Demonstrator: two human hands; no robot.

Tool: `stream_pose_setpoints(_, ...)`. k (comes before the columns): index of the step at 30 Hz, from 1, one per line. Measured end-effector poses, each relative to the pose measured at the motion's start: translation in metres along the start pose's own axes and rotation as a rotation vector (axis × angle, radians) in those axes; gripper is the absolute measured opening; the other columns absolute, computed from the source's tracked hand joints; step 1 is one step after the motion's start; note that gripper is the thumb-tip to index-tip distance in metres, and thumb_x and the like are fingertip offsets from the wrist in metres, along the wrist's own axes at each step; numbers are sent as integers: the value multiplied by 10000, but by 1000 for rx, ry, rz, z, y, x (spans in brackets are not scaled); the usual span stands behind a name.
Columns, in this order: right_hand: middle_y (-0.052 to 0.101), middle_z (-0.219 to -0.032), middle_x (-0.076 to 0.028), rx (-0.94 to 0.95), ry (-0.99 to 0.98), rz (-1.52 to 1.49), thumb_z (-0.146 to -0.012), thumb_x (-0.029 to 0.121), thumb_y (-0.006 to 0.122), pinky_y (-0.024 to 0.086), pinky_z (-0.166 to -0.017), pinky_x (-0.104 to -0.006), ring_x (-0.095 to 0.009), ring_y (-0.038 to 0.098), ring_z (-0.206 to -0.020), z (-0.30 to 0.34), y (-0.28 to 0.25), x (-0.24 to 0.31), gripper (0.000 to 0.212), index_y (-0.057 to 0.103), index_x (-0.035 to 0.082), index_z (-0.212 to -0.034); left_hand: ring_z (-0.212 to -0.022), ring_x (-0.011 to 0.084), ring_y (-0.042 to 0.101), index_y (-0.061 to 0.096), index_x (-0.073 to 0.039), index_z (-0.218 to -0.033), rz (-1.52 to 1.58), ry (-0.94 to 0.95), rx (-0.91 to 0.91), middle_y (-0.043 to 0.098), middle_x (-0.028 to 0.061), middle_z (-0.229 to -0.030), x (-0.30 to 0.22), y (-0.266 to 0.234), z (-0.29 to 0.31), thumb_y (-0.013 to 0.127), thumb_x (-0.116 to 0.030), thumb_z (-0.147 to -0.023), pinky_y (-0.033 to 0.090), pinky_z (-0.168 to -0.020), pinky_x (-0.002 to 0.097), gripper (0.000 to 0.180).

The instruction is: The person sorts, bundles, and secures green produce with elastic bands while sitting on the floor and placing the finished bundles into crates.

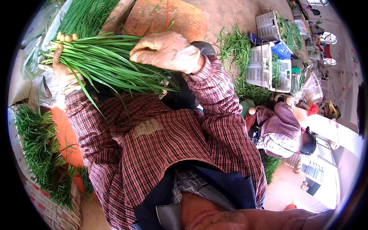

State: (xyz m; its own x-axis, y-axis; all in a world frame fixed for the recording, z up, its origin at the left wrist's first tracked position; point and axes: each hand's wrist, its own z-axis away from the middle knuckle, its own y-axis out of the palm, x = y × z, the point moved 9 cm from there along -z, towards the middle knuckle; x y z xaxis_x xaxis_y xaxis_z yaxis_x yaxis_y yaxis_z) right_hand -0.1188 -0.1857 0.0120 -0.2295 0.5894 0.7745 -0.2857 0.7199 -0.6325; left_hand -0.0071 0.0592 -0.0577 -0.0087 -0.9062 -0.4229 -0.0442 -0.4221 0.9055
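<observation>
Clasping green stalks (111, 57) | left hand (64, 73) wrapped round pale ends (49, 56) | right hand (168, 50) curled, pinch unclear

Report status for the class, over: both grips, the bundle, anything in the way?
Left grip closed on green bundle, at pale stem ends. Right grip curled by its leaves, hold unclear. Possible snag: drooping leaf beside left sleeve.

My feed comes through bright, with glare bleaching the lower right. The leaves (111, 57) look crisp above dark shadow; a co-worker's head (307, 144) is partly smudged. Toward the black round rim, straight edges bend.
</observation>
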Motion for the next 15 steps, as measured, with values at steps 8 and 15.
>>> stream_pose_setpoints(8,682,-930,-82,40,24,161,-846,354,654,503,-782,-313,-218,656,-878,-19,17,-4,320,675,73,-999,-950,235,577,477,49,-1230,-2,6,-54,571,108,-1005,14,5,6,531,-9,-831,401,-1039,421,407)
stream_pose_setpoints(15,691,-968,-118,-36,-33,-744,-923,122,557,526,-762,-298,-185,663,-817,-21,-10,9,194,635,-25,-1023,-978,223,548,442,37,-1264,-28,-105,125,564,77,-1017,40,19,21,580,-60,-828,411,-996,394,467)
